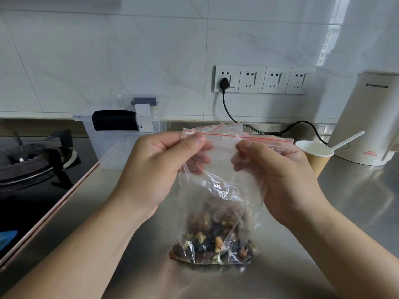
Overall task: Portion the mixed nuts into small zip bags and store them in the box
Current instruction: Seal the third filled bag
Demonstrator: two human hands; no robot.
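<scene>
A clear zip bag point(220, 190) with a red strip along its top stands upright on the steel counter point(356, 212), its bottom filled with mixed nuts point(216, 240). My left hand point(159, 169) pinches the bag's top edge near its left end. My right hand point(274, 169) pinches the same edge toward the right. More empty zip bags point(228, 127) show just behind the held one. The clear plastic box point(121, 137) with a black handle stands behind my left hand against the wall.
A gas hob point(32, 165) fills the left side. A paper cup point(313, 156) with a white spoon stands at the right, beside a white kettle point(367, 119). A black cable point(237, 117) runs from the wall sockets point(261, 79) along the counter's back.
</scene>
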